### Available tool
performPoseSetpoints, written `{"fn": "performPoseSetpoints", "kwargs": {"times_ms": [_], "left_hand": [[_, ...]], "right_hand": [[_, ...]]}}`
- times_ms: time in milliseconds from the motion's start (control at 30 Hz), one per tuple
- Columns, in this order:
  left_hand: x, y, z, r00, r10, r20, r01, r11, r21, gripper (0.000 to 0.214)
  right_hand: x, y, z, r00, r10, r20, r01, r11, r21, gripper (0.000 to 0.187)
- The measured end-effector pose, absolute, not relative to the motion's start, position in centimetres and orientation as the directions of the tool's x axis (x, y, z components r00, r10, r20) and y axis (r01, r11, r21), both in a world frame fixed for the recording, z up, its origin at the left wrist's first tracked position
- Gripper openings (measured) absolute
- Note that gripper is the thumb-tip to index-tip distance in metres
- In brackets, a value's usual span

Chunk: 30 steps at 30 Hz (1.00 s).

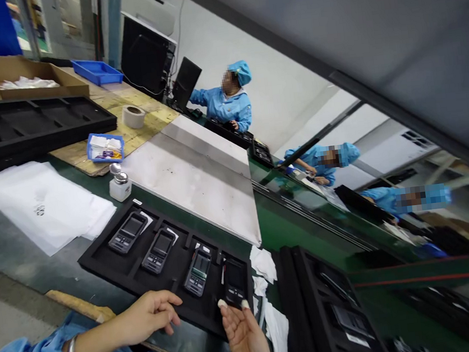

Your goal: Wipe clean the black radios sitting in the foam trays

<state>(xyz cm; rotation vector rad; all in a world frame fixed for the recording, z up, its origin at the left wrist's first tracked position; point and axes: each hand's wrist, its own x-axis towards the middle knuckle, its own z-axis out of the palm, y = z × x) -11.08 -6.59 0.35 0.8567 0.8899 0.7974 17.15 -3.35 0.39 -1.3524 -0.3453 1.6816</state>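
Tray (108,268): 4 phones (158,251), 1 per recess — presumably spaced against knocks. Right hand (247,335), tray's 5 o'clock: palm up, half-open, fingertips at end phone (234,279), no grip evident. Left hand (152,317), 7 o'clock: loosely curled, empty. Bottle (120,189), 11 o'clock — likely for reach.

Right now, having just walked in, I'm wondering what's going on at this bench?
A person is working over a black foam tray holding four handheld devices. The right hand has its fingers at the near end of the rightmost device; I can't tell whether they grip it. The left hand looks empty, loosely curled by the tray's near edge. Farther off are three co-workers in blue.
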Motion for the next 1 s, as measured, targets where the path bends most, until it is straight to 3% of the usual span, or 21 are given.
{"fn": "performPoseSetpoints", "kwargs": {"times_ms": [133,200,267,367,433,567,733,1000], "left_hand": [[-12.0,-6.6,0.2,0.419,0.842,-0.339,-0.160,0.436,0.886,0.054],[-12.5,-6.7,0.1,0.426,0.831,-0.357,-0.117,0.442,0.889,0.057],[-13.0,-6.8,-0.1,0.415,0.829,-0.374,-0.077,0.442,0.894,0.058],[-13.7,-7.2,-0.7,0.370,0.836,-0.405,-0.009,0.439,0.899,0.056],[-14.2,-7.5,-1.4,0.340,0.844,-0.416,0.057,0.423,0.904,0.055],[-15.0,-8.0,-2.7,0.224,0.910,-0.349,0.238,0.296,0.925,0.039],[-14.8,-7.9,-1.7,0.078,0.997,-0.002,0.478,-0.036,0.878,0.018],[-13.0,-7.8,0.9,0.040,0.984,0.172,0.516,-0.167,0.840,0.019]], "right_hand": [[18.1,-6.6,1.9,0.090,0.776,-0.625,-0.348,-0.563,-0.750,0.060],[19.5,-7.5,2.2,0.228,0.818,-0.527,-0.187,-0.495,-0.849,0.064],[21.4,-7.8,2.4,0.420,0.844,-0.335,0.086,-0.404,-0.911,0.059],[24.0,-7.1,2.4,0.545,0.836,0.069,0.594,-0.327,-0.735,0.045],[25.1,-5.6,2.3,0.521,0.826,0.217,0.750,-0.321,-0.578,0.040],[26.0,-0.1,2.1,0.492,0.824,0.280,0.806,-0.310,-0.505,0.038],[26.6,7.8,2.1,0.402,0.877,0.265,0.846,-0.245,-0.473,0.037],[28.4,12.0,1.9,0.330,0.931,0.157,0.843,-0.215,-0.494,0.017]]}}
